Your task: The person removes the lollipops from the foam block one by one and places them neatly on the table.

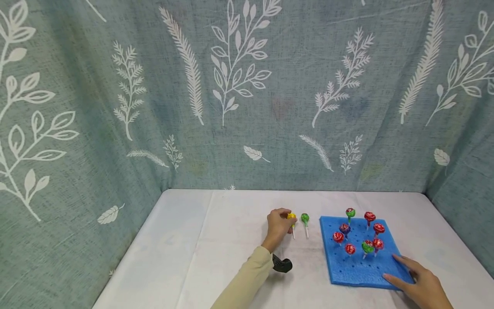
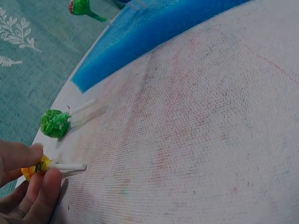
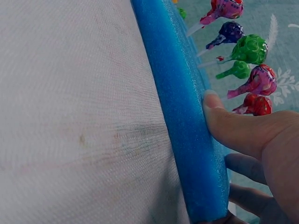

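My left hand (image 1: 278, 225) pinches a yellow-wrapped lollipop (image 2: 42, 163) by its head, between thumb and fingers. Its white stick points back over the tablecloth. Just to the right lies a green lollipop (image 1: 305, 218), not touched. My right hand (image 1: 422, 284) holds the near right corner of a blue foam board (image 1: 356, 274). In the right wrist view the thumb (image 3: 226, 123) presses the board's near edge, while the other fingers are partly hidden behind the corner. Several lollipops, among them a red one (image 1: 350, 249) and a purple-blue one (image 1: 344, 229), stand upright in the board.
Rows of small holes mark the board's top. A black device (image 1: 282, 265) sits by my left wrist. White cloth (image 1: 216, 257) covers the table, and a grey-green curtain (image 1: 247, 146) with white leaf prints hangs behind and at both sides.
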`<action>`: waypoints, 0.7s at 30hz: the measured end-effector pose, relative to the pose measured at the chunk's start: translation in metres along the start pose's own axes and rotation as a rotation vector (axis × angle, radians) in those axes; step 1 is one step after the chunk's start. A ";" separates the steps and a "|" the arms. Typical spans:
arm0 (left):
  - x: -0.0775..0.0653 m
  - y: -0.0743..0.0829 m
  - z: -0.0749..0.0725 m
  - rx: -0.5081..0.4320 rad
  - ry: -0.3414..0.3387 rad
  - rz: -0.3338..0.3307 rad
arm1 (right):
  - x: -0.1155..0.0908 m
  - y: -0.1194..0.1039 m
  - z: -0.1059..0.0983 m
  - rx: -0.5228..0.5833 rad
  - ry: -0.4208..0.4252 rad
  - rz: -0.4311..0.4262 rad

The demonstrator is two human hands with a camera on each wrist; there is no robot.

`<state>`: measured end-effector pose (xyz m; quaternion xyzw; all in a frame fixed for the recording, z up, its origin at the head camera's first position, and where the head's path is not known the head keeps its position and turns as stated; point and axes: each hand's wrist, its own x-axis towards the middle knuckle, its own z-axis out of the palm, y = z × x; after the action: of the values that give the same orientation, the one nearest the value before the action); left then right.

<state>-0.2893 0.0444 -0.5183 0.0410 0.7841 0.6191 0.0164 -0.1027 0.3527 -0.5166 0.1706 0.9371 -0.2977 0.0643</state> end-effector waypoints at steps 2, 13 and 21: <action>0.000 0.001 -0.001 -0.001 -0.005 0.004 | 0.000 -0.001 0.000 0.002 -0.002 0.011; 0.001 0.003 -0.004 0.012 -0.026 0.012 | -0.001 0.000 0.000 0.000 0.005 0.009; 0.002 0.004 -0.005 0.059 0.003 0.034 | 0.000 0.000 0.000 -0.001 -0.003 0.005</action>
<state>-0.2914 0.0410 -0.5134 0.0540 0.8013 0.5958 0.0035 -0.1026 0.3531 -0.5165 0.1723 0.9367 -0.2975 0.0666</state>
